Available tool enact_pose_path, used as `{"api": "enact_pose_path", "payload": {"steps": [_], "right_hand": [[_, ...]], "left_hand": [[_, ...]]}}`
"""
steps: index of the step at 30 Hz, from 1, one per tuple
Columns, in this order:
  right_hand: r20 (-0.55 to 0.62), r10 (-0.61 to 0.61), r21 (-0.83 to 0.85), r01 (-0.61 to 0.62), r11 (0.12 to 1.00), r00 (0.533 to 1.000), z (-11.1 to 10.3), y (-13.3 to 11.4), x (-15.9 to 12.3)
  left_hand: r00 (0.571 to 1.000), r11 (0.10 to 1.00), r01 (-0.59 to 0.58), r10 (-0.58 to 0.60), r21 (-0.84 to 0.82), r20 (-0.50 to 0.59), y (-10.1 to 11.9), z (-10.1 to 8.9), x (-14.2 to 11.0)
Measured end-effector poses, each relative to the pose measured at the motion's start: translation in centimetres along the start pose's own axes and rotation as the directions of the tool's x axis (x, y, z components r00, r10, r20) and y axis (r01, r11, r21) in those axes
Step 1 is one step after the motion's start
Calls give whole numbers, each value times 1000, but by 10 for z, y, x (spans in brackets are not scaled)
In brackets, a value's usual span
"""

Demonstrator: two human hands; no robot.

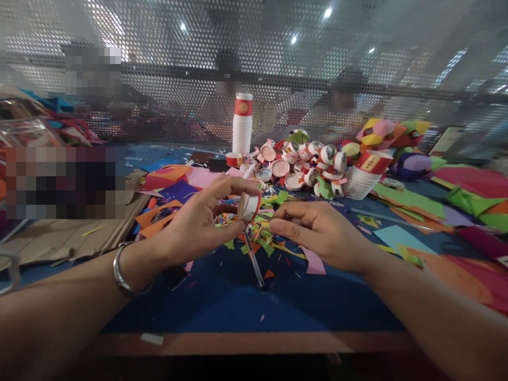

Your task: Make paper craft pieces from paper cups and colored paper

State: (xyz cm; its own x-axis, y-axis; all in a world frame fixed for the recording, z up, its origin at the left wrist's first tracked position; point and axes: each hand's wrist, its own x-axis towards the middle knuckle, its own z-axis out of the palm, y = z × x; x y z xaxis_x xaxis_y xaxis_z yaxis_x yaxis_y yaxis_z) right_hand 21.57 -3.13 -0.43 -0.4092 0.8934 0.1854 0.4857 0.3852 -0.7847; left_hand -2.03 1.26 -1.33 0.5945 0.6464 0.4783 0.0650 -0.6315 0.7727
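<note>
Between the fingers and thumb of my left hand [200,219] is a cut-down paper cup base [251,207], white with a red band, tilted on its side. My right hand [323,233] pinches a thin, dark, pointed tool [262,216]; its tip meets the cup base's edge, and my fingers hide the rest, so its kind is unclear. Below the cup base a clear pen [255,262] lies on the blue table [222,309]. Small coloured paper scraps [260,233] are heaped under and behind both hands.
Many cut cup bases [280,168] are piled farther back. A tall cup stack [242,127] stands upright behind; another cup stack [367,174] leans at right. Coloured paper sheets [405,241] spread along the right, flattened cardboard [75,233] on the left. A perforated metal screen [166,100] closes the back.
</note>
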Motion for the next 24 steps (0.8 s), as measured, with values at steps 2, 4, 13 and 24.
{"api": "enact_pose_path", "payload": {"steps": [2, 4, 13, 24], "right_hand": [[0, 2, 4, -2, 1000, 1000, 0, 0, 0], [1, 1, 7, -1, 1000, 1000, 0, 0, 0], [5, 14, -1, -14, 1000, 1000, 0, 1, 1], [42, 33, 92, -37, 995, 999, -1, 1, 1]], "left_hand": [[1000, 1000, 4, -4, 1, 1, 0, 0, 0], [1000, 1000, 2, -2, 8, 1, 0, 0, 0], [1000, 1000, -6, 6, -5, 5, -1, 0, 0], [1000, 999, 6, -6, 33, 6, -1, -1, 0]]}}
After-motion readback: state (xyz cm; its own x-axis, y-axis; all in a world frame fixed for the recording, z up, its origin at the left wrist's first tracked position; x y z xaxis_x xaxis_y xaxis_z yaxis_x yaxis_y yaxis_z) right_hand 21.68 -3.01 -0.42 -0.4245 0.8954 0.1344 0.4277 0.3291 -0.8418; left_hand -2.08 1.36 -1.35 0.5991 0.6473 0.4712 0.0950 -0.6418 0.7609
